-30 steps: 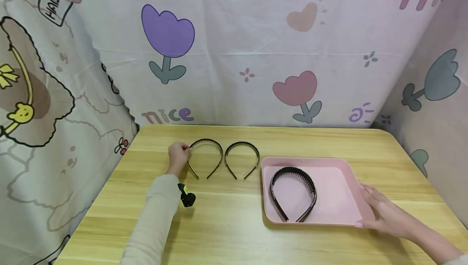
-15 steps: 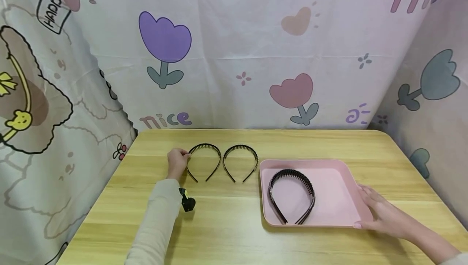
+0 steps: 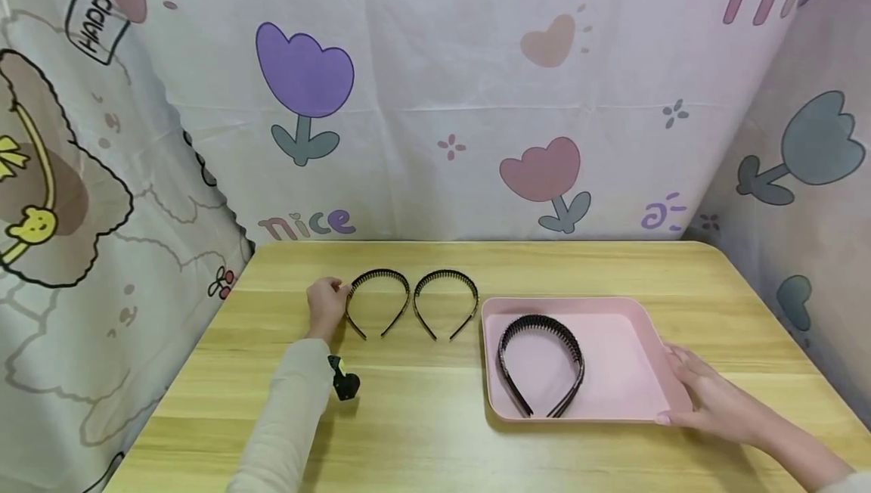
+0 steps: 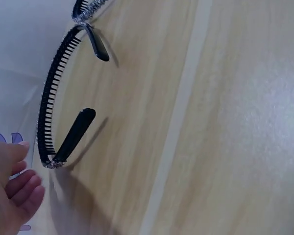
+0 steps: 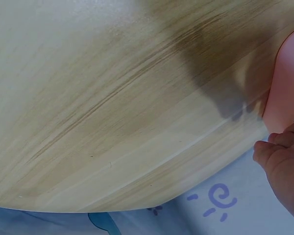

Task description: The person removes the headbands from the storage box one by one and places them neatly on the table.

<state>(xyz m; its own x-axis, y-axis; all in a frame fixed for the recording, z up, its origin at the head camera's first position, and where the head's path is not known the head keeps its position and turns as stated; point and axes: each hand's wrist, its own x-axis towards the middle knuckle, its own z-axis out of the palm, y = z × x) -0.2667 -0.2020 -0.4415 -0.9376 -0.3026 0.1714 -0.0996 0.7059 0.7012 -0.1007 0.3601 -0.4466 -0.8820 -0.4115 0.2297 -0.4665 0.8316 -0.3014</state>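
Two black toothed headbands lie side by side on the table, the left one (image 3: 379, 272) close to the right one (image 3: 446, 273). Just left of the left headband (image 4: 45, 112) is my left hand (image 3: 327, 305), its fingers loosely bent and holding nothing; the left wrist view shows a small gap between the fingertips and the band. Several more black headbands (image 3: 542, 320) lie stacked in the left half of a pink tray (image 3: 626, 361). My right hand (image 3: 717, 402) holds the tray's right end, thumb at the near corner, fingers along the side wall (image 5: 286, 81).
The wooden table (image 3: 408, 432) ends at a printed cloth (image 3: 408, 175) behind it, and more cloth hangs at both sides. A small black device (image 3: 345, 379) is strapped at the left wrist.
My left hand has come slightly away to the left from the left headband, which its fingertips were touching before. The headbands, tray and right hand have stayed in place; the head view has shifted a little.
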